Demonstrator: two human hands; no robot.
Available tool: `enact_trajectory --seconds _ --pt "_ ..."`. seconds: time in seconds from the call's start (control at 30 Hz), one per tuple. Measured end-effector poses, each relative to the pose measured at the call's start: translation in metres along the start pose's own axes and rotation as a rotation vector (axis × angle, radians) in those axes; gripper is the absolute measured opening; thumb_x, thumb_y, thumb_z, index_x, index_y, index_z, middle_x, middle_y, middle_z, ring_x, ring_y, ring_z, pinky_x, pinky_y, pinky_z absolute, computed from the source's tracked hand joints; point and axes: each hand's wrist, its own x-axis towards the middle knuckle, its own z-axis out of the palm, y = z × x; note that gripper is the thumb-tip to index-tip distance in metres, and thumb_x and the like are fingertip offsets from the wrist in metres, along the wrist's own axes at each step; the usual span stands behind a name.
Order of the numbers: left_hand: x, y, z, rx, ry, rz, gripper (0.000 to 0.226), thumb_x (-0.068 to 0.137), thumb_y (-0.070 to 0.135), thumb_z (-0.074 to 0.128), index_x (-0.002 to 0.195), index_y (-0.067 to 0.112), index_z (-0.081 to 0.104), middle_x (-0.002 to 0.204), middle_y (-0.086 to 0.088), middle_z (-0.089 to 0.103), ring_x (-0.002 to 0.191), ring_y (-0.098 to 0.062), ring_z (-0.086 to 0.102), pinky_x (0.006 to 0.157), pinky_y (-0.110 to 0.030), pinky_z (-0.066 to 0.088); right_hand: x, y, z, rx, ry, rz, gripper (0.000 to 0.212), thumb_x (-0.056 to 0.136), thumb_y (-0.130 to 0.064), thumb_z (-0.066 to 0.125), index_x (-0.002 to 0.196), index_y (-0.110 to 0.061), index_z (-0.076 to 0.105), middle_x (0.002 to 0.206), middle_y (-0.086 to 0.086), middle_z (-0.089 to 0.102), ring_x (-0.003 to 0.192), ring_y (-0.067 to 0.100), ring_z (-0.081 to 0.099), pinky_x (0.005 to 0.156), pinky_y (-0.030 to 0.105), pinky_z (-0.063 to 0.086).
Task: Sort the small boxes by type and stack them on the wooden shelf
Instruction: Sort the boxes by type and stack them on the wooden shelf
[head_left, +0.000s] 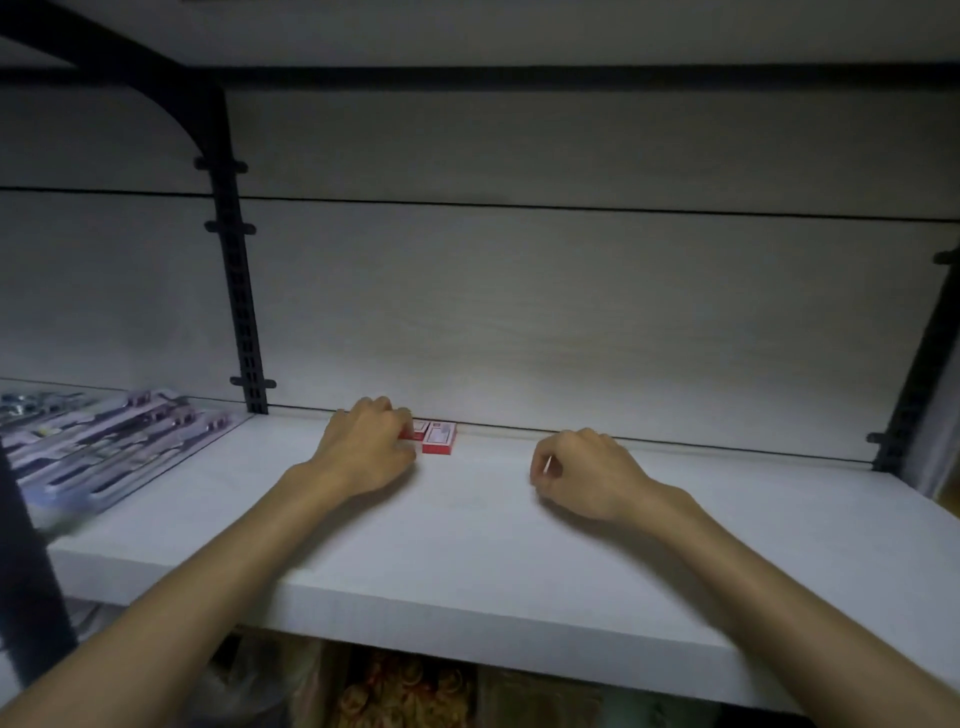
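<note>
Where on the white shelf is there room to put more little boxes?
The shelf is bare between the left hand and right hand, along the front edge, and right of the right hand up to the black bracket. It is crowded at the back wall by the red boxes and on the far left, where packaged items lie.

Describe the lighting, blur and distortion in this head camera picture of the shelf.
Head view: dim, cool light, brightest on the white wooden shelf board and darkening toward the top; soft shadows under both forearms; wide-angle bending curves the black metal upright; the small red boxes by the left hand read soft, print illegible; the packaged items at far left are smeared.
</note>
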Motion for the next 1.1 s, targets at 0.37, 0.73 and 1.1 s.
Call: enact_trajectory --seconds 0.37,0.73,1.1 --pt "0.039 -0.072 0.028 -0.047 -0.110 0.158 0.046 0.092 0.035 0.054 0.139 0.033 0.052 0.121 -0.003 0.051 0.112 -0.023 0.050 0.089 -0.040 0.044 0.061 -0.056 0.024 -0.052 -0.037 0.008 0.025 0.089 -0.024 0.054 0.110 -0.026 0.068 0.108 -0.001 0.070 0.104 0.027 0.061 0.080 0.032 0.045" --pt "0.033 -0.078 0.023 -0.499 -0.201 0.101 0.044 0.077 0.063 0.070 0.107 0.036 0.052 0.092 0.010 0.065 0.082 -0.010 0.062 0.072 -0.033 0.052 0.084 -0.062 0.074 -0.094 0.061 -0.143 0.060 0.099 -0.052 0.045 0.154 -0.033 0.033 0.129 0.005 0.046 0.119 0.023 0.045 0.095 0.038 0.044" --pt "0.026 -0.074 0.007 -0.591 -0.614 0.311 0.077 0.066 -0.009 0.046 0.113 0.047 0.071 0.130 0.008 0.046 0.120 -0.012 0.042 0.084 -0.020 0.041 0.078 -0.052 0.070 0.127 0.140 -0.030 0.026 0.091 -0.034 0.061 0.114 -0.023 0.065 0.121 -0.002 0.056 0.116 0.017 0.048 0.092 0.034 0.045"
